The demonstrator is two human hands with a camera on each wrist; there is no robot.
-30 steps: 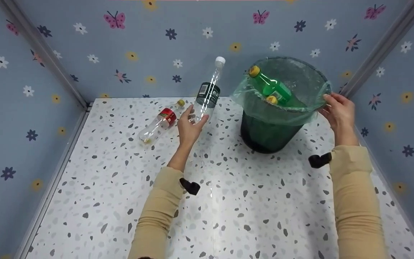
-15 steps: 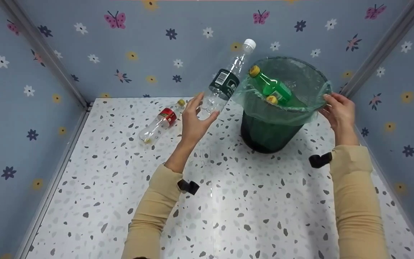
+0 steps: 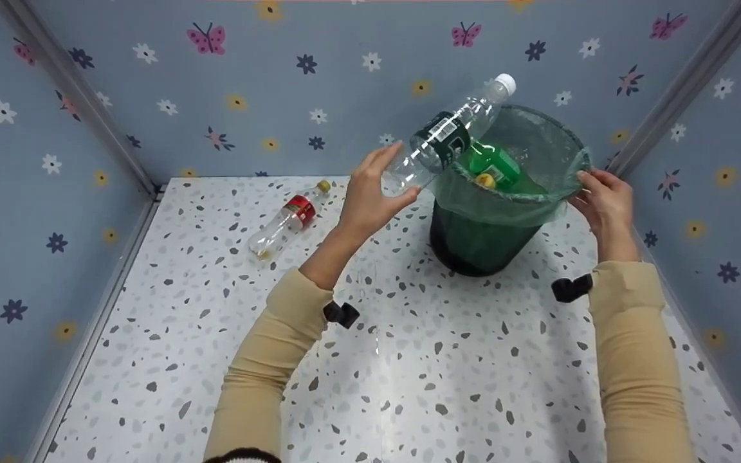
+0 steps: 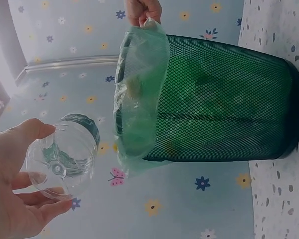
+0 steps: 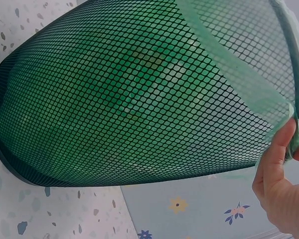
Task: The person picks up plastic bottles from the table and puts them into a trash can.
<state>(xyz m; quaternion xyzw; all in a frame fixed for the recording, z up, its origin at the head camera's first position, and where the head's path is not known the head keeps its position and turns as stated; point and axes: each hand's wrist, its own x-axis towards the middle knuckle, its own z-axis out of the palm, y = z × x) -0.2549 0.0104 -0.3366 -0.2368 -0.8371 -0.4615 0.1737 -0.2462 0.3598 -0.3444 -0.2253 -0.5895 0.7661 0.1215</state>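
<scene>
My left hand (image 3: 374, 196) grips the base of a clear plastic bottle (image 3: 427, 151) with a dark green label and white cap. The bottle tilts up to the right, its neck over the left rim of the mesh trash can (image 3: 480, 247). Seen from the left wrist, thumb and fingers wrap the bottle's base (image 4: 62, 164). A pale green bag (image 3: 505, 209) lines the can and folds over its rim. At the can's right side, my right hand (image 3: 607, 202) pinches the rim and bag edge, as the right wrist view also shows. Inside lies a green bottle (image 3: 499, 164), partly hidden, beside a yellow cap (image 3: 485, 181).
A clear bottle with a red label (image 3: 300, 211) and yellow cap lies on the speckled white tabletop (image 3: 409, 360), left of the can. Flower-patterned panels (image 3: 345, 83) enclose the back and both sides.
My left hand has carried the clear bottle to the right, tipping it further over toward the can's mouth. The right hand stays on the rim.
</scene>
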